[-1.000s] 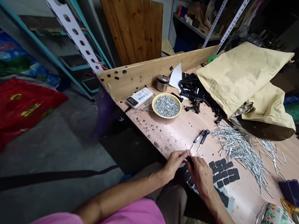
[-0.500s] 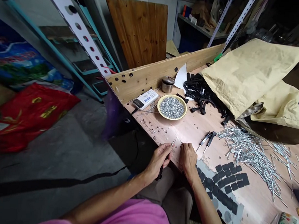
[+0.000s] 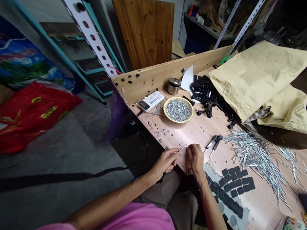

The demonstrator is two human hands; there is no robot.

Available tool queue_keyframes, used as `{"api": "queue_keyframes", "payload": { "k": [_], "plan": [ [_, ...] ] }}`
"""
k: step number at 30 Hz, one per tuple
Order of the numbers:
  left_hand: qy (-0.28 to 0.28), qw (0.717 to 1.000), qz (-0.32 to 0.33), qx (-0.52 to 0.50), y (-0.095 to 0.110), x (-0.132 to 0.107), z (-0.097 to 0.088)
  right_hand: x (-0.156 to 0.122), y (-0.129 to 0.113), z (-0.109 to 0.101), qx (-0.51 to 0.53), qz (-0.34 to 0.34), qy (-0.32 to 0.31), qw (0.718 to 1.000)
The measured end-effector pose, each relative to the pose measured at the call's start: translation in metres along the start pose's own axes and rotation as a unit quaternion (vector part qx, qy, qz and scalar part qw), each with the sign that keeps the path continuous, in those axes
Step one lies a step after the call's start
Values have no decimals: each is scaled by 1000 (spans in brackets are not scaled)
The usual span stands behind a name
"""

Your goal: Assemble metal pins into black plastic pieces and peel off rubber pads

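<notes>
My left hand [image 3: 164,164] is closed round a thin metal rod [image 3: 181,150], whose bare tip sticks out past the fingertips toward my right hand. A black part shows below the palm, mostly hidden. My right hand [image 3: 196,160] rests at the table edge with its fingers curled and pressed together; what they pinch, if anything, is hidden. Tiny metal rings [image 3: 186,146] lie scattered just beyond both hands. Further back stands a yellow bowl [image 3: 178,122] full of small shiny metal pieces. Right of my right hand lie two black-ended rods [image 3: 214,143].
A heap of metal rods [image 3: 255,158] spreads on the right, below a brown paper bag [image 3: 259,75]. Black squares [image 3: 238,183] lie on a grey sheet. Black plastic parts [image 3: 205,93], a lidded metal pot [image 3: 174,87] and a white device [image 3: 151,101] stand at the back.
The rod in my left hand has tilted lower, its tip pointing more to the right. My right hand has shifted slightly right, and the view has moved a little.
</notes>
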State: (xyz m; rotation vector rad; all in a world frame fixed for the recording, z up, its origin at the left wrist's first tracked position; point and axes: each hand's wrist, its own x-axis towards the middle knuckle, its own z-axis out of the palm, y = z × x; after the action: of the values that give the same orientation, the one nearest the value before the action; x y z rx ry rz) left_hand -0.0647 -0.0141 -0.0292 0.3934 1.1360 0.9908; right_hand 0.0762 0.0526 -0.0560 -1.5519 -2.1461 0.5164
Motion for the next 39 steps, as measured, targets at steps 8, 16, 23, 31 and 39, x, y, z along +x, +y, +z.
{"api": "queue_keyframes", "payload": {
  "k": [8, 16, 23, 31, 39],
  "plan": [
    [-95, 994, 14, 49, -1, -5, 16, -30, -15, -26, 334, 136, 106, 927],
    [-116, 988, 51, 84, -3, -11, 27, -45, -17, -36, 389, 157, 156, 894],
    [-126, 985, 67, 99, -3, -12, 28, -55, -13, -36, 373, 125, 172, 903],
    [-117, 981, 77, 134, -11, -10, 32, -68, 2, -38, 129, -52, 170, 976],
    [-174, 975, -5, 139, -4, -16, 31, -71, -2, -61, 199, 35, 129, 971]
  ]
}}
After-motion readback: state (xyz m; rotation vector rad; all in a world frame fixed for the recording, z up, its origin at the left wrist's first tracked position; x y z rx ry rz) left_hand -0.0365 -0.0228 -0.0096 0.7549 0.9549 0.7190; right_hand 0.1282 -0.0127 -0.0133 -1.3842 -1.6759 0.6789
